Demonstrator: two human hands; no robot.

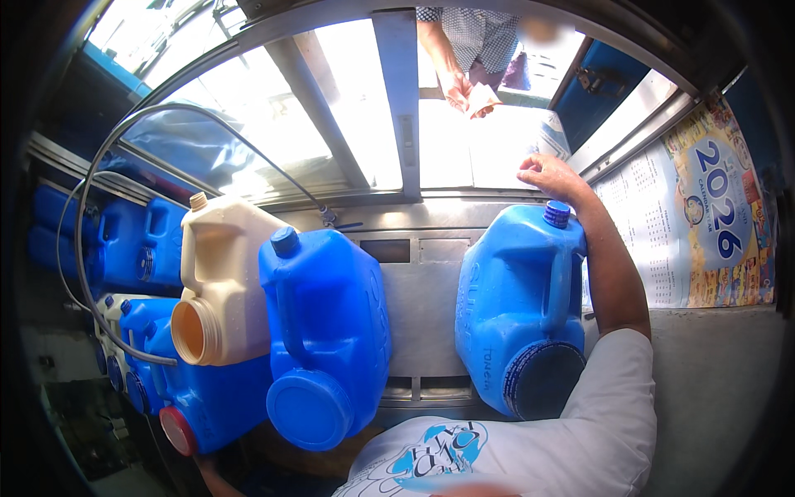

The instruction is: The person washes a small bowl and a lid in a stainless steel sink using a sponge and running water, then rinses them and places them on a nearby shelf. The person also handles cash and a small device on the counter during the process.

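Observation:
My right hand (546,176) reaches past a light-blue jug (520,282) to the bright window opening, its fingers curled in with nothing showing between them. The forearm runs along the jug's right side, close to its small dark-blue cap. Across the opening, another person's hand (457,89) pinches folded pinkish papers (482,101) that look like banknotes; a gap separates it from mine. At the lower left only a piece of my left forearm (217,479) shows, beside a blue jug with a red cap (176,431); that hand's fingers are hidden.
A darker blue jug (330,331) and a cream jug (228,273) with an uncapped wide mouth stand left of the metal counter (418,323). More blue jugs (116,240) fill the far left. A grey hose (83,207) arches over them. A calendar (704,224) hangs at right.

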